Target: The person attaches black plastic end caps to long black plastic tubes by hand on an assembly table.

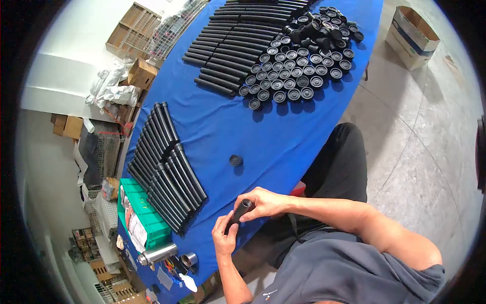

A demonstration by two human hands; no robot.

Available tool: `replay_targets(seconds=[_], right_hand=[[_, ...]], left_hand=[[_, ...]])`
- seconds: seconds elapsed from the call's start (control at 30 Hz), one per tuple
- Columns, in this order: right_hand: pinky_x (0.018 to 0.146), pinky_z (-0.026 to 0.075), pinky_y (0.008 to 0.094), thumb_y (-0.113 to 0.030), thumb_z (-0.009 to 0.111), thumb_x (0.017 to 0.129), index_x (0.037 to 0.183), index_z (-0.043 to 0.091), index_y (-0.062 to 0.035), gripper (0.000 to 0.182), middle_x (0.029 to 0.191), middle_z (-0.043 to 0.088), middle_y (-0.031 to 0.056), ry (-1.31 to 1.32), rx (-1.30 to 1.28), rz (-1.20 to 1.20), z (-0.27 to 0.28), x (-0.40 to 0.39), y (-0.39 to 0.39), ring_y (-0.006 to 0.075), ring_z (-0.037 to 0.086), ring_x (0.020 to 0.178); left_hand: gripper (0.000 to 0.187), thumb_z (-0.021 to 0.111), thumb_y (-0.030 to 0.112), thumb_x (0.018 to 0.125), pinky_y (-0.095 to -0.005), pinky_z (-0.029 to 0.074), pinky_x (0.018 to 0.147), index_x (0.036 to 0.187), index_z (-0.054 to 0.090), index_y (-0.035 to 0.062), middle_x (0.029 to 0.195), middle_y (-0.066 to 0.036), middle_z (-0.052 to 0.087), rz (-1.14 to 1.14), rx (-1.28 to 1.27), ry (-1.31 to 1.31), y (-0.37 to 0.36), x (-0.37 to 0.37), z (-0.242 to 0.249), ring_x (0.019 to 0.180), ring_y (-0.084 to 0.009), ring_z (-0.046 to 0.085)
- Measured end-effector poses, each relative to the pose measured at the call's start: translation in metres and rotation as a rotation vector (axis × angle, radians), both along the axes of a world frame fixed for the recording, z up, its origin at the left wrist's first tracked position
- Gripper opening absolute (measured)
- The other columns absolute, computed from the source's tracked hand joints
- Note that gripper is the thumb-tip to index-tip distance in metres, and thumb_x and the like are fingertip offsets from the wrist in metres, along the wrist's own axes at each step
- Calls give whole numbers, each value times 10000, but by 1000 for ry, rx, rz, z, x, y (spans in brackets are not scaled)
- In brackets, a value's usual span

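Note:
Both hands are on one black tube [245, 204] near the front edge of the blue-covered table. My left hand [224, 234] wraps round its lower part, and my right hand [259, 202] closes on it near the upper end, where a round opening shows. The tube's lower end is hidden by my fingers. Just beyond my hands, a single black round cap [235, 160] lies on the blue cloth [212, 126].
Black tubes with collars [172, 187] lie in rows at the left, beside a green crate [147, 213] and a metal cylinder [161, 253]. More black tubes [228, 55] and many round caps [288, 73] cover the far end. A cardboard box [411, 38] stands on the floor.

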State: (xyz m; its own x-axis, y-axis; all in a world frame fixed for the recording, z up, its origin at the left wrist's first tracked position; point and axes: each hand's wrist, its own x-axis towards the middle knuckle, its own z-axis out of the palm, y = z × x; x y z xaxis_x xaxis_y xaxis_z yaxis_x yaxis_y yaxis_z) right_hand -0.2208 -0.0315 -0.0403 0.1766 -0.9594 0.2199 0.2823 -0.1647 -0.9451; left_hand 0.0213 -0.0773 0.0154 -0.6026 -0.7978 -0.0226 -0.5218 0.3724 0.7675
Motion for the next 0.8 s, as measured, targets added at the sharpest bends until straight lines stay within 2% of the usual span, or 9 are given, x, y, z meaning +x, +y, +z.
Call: replay_targets(seconds=[0.07,0.17,0.27,0.37,0.57,0.67,0.77,0.8], right_hand=[[721,552,346,-273,809,879,1129,689,-45,359,903,764,100,17,-12,-19,0,1,0,182,720,794],[730,551,346,-302,799,894,1156,689,-44,383,900,764,102,54,-14,-44,5,0,2,183,717,798],[758,550,349,-321,786,914,1204,686,-39,417,908,764,100,94,4,-26,11,-5,4,177,712,821],[770,556,353,-297,789,908,1207,688,-37,410,912,763,101,91,6,7,7,-4,1,180,716,831],[745,559,346,-268,797,888,1150,702,-42,359,912,770,97,21,-55,-57,1,2,2,177,729,813],[773,557,349,-258,793,892,1171,700,-40,366,941,769,102,31,-18,-24,1,1,1,176,725,846],[819,554,352,-254,788,908,1212,690,-34,387,991,767,105,39,-6,6,3,-2,1,170,714,899],[817,554,352,-252,788,909,1210,690,-34,384,990,768,103,33,-21,-2,2,-1,2,171,715,898]], left_hand=[[393,772,147,916,-340,538,845,1272,693,3,1063,-118,693,32,35,7,0,1,-2,945,-221,670],[376,808,116,870,-342,544,849,1213,699,7,1045,-111,694,119,64,82,4,1,-9,937,-218,674],[362,838,55,800,-342,542,844,1129,694,15,1025,-109,689,96,-71,36,6,-8,-2,927,-227,673],[350,849,6,737,-347,537,849,1045,684,15,1031,-109,678,112,-47,-47,3,1,-9,936,-239,668],[318,823,-10,744,-355,531,847,1032,688,2,1015,-113,668,46,-123,-17,5,-9,1,935,-259,663],[305,799,-4,778,-334,531,822,1065,695,5,986,-94,669,48,-124,20,6,-11,0,895,-220,661],[303,774,13,820,-311,529,794,1115,707,12,978,-68,666,200,101,34,7,4,-17,855,-170,648],[314,780,30,830,-297,527,776,1134,701,16,972,-49,660,206,108,6,5,5,-17,829,-137,632]])
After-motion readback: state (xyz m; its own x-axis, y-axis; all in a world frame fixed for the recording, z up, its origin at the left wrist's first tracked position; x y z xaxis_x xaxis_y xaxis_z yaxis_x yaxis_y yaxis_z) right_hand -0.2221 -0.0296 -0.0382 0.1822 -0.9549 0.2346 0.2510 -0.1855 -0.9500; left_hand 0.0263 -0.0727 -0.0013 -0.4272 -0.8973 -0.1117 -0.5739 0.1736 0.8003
